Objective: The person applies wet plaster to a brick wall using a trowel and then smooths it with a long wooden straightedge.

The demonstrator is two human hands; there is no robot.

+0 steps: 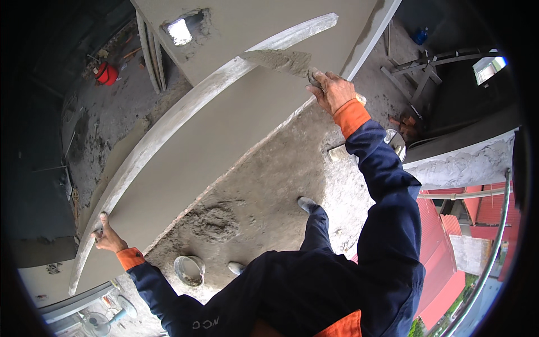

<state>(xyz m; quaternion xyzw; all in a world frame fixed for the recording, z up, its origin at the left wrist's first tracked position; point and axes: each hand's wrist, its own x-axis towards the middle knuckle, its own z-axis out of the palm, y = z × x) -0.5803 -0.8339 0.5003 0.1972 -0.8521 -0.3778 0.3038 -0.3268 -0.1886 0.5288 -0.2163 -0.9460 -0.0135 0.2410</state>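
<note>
A long pale straightedge point(163, 121), bowed by the lens, lies along the smooth grey plastered wall point(224, 135). My left hand point(109, 238) is closed on it near its lower left end, thumb on top. Up and to the right, my right hand point(334, 92) grips a trowel point(278, 60), its fingers wrapped round the handle, which they mostly hide. Wet grey mortar coats the trowel blade. Its tip reaches the straightedge's edge, though I cannot tell whether they touch.
Dropped mortar point(215, 222) lies on the floor by the wall's foot, beside a bucket point(190, 271) near my feet. A hole point(182, 31) pierces the wall above. Poles point(150, 53) and a red bucket-like container point(105, 73) stand left; a wooden frame point(421, 76) and pipe rail point(497, 241) right.
</note>
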